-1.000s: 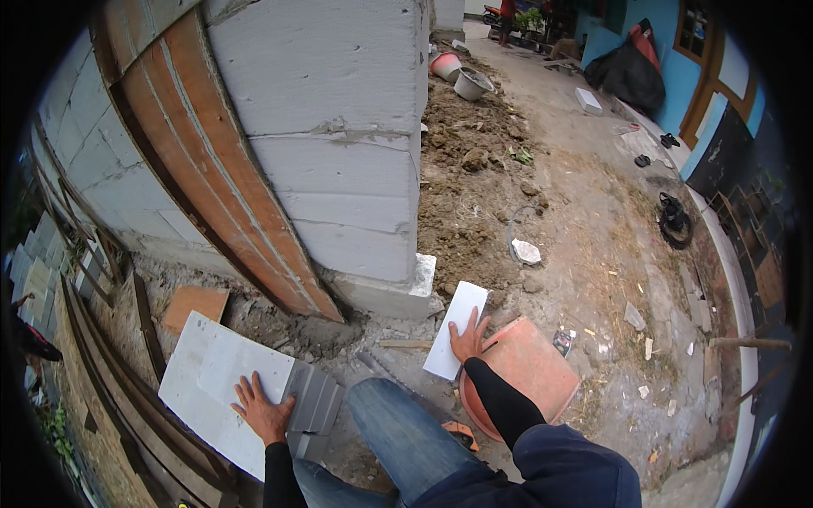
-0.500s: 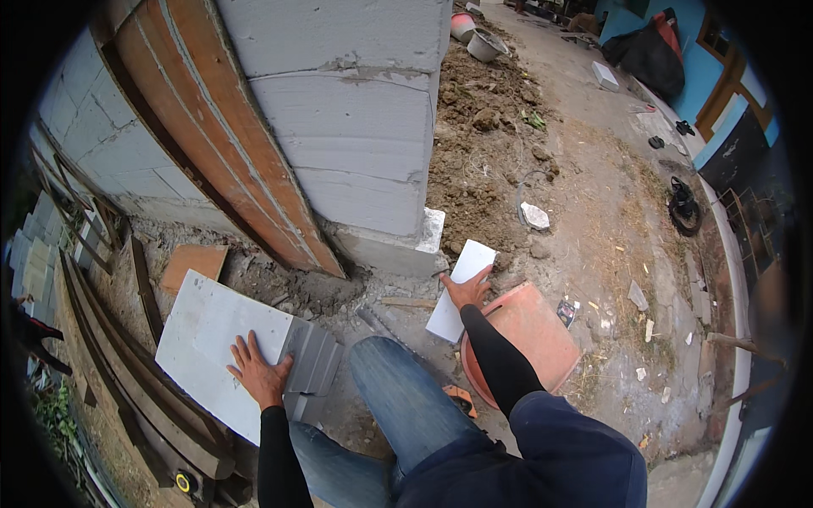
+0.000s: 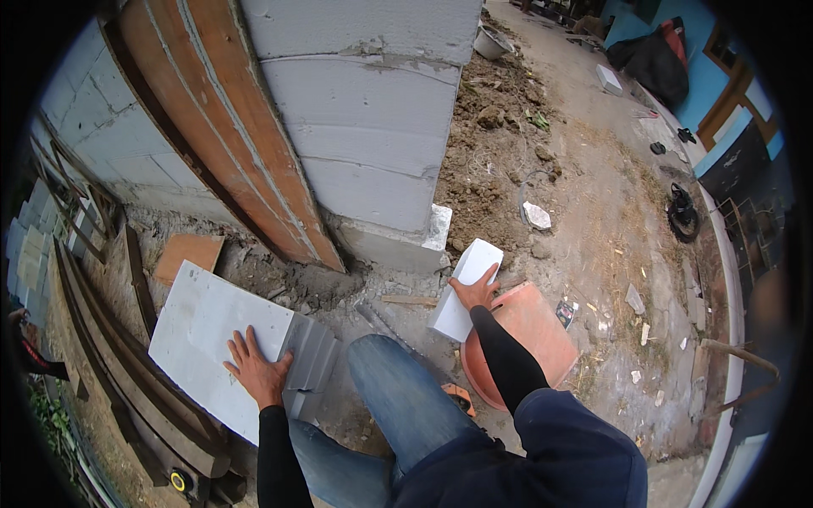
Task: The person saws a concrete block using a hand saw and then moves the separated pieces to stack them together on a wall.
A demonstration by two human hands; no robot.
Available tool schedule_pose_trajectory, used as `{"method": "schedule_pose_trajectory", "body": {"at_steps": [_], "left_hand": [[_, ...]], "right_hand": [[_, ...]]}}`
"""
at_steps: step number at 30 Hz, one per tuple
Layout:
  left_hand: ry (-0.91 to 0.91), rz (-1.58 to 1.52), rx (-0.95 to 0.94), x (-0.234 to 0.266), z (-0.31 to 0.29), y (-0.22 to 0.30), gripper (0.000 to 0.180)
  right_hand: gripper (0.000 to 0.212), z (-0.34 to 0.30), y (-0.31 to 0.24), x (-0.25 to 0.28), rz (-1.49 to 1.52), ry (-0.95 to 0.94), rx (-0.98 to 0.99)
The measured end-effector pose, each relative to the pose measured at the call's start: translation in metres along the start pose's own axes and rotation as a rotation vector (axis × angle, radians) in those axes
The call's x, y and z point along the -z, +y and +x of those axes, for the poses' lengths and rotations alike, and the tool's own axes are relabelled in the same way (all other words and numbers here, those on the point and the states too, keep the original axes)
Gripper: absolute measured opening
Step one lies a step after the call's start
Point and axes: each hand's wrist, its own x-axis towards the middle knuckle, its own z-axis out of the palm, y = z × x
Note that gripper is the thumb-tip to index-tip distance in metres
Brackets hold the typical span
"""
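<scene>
My left hand lies flat, fingers spread, on the top face of a large pale lightweight concrete block. More grey blocks show beneath its right end. Farther right, my right hand grips a smaller white block that stands at a slant near the ground, two of its long faces showing. Thumb and fingers spread across its upper right side; its lower end is close to an orange-red plastic tub. My right forearm crosses in front of the tub.
A block wall rises ahead, with brown boards leaning on it. Long timbers lie at the left, with a black-and-yellow round object. An orange object lies beside my knee. Dug soil borders the path.
The small white block has turned in my right hand, so a second long face now shows. My right hand has shifted slightly right; my left hand stays on the large block. The view has tilted slightly.
</scene>
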Motion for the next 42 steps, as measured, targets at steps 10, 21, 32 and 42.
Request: {"method": "schedule_pose_trajectory", "body": {"at_steps": [10, 21, 32, 42], "left_hand": [[0.036, -0.068, -0.014, 0.007, 0.001, 0.0, 0.109], [0.046, -0.065, -0.019, 0.002, 0.0, -0.008, 0.108], [0.045, -0.031, -0.006, 0.001, 0.001, -0.005, 0.107], [0.041, -0.022, -0.018, -0.003, 0.001, -0.004, 0.107]], "right_hand": [[0.155, 0.02, -0.003, 0.011, 0.106, -0.104, -0.086], [0.125, 0.055, -0.053, 0.045, 0.189, -0.122, 0.027], [0.09, 0.042, -0.002, -0.023, 0.285, -0.194, 0.434], [0.049, -0.076, 0.126, 0.006, -0.305, -0.243, 0.718]]}}
